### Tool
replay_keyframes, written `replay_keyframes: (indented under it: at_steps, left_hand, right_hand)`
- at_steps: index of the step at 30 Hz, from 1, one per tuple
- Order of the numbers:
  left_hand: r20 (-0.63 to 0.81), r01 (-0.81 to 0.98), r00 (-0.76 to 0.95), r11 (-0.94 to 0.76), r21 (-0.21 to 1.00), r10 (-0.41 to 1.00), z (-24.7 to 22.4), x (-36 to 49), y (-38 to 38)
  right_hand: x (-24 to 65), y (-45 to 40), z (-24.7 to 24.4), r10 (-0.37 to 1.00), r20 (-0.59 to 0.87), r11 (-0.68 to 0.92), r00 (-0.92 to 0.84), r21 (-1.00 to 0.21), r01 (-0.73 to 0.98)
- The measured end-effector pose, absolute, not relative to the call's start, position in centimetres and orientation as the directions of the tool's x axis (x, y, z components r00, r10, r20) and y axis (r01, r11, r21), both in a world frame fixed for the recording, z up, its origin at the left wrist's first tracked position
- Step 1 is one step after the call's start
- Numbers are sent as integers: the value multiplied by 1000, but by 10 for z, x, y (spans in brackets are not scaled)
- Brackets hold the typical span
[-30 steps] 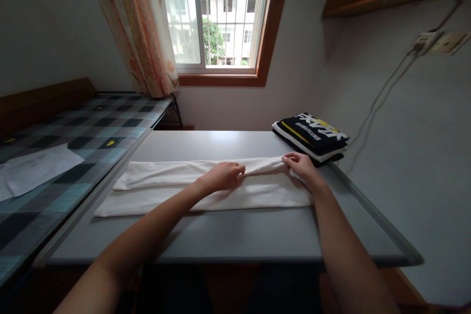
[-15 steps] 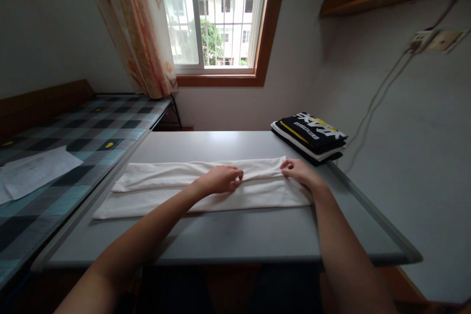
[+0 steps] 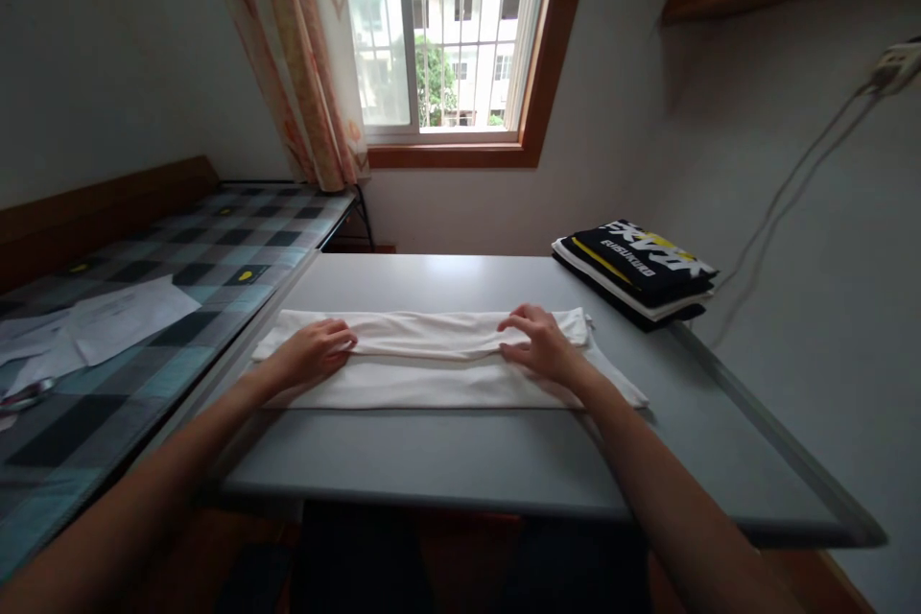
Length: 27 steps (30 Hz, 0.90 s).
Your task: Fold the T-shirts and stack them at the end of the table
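Note:
A long white cloth [image 3: 432, 386], folded into a strip, lies across the table. Its upper layer is turned back, with a fold line running lengthwise. At the left part of that fold, my left hand [image 3: 317, 352] is closed, its bent fingertips and thumb at the cloth's edge. My right hand [image 3: 541, 345] rests over the right part, thumb and fingers apart on either side of the fold. Past it, the cloth's right end spreads out in a slanted corner. What kind of garment it is cannot be made out.
A stack of folded clothes [image 3: 637, 273], black with white and yellow print on top, sits at the right back of the grey table [image 3: 432, 460]. To the left is a bed [image 3: 237, 230] with checked cover and papers [image 3: 136, 317]. Cables [image 3: 784, 192] hang along the right wall.
My left hand has moved left along the fold, from the middle. My right hand has left the cloth's right end, moved left and spread its fingers. The view has shifted slightly left.

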<state>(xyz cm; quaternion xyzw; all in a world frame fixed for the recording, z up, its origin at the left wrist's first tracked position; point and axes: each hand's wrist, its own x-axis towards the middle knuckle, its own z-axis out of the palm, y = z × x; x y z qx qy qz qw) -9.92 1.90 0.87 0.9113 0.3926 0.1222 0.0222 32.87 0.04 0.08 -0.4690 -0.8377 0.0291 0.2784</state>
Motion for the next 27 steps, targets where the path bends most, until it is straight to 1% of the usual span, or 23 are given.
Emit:
replay_keyframes:
  at_steps: [3, 6, 9, 11, 13, 15, 19, 21, 24, 27]
  left_hand:
    - [194, 792, 559, -588, 162, 806, 8, -145, 17]
    - [207, 865, 451, -483, 140, 868, 6, -175, 13]
    - [256, 906, 380, -414, 93, 889, 6, -189, 6]
    - [307, 917, 357, -394, 67, 882, 7, -193, 1]
    - [372, 928, 329, -371, 45, 868, 10, -196, -2]
    - [389, 933, 324, -359, 18, 863, 10, -197, -5]
    - [293, 912, 403, -408, -47, 867, 7, -200, -8]
    - [298, 913, 401, -402, -61, 866, 5, -201, -10]
    - [283, 925, 375, -376, -53, 883, 4, -204, -13]
    - [204, 917, 396, -397, -37, 895, 6, -203, -14]
  right_hand:
    - [293, -5, 3, 737, 374, 656, -563, -194, 730]
    - [274, -6, 6, 672, 332, 717, -661, -73, 693]
    - [268, -5, 7, 635, 332, 729, -697, 41, 684]
    - [268, -5, 6, 631, 366, 709, -685, 88, 700]
    - [270, -6, 3, 633, 418, 680, -652, 101, 726]
    - [273, -6, 0, 634, 453, 666, -627, 93, 740]
    - [277, -7, -3, 608, 429, 716, -668, 67, 695]
    - [279, -8, -4, 595, 438, 729, -674, 59, 682]
    - [279, -9, -4, 585, 455, 735, -671, 51, 676]
    - [281, -9, -5, 590, 408, 755, -696, 25, 655]
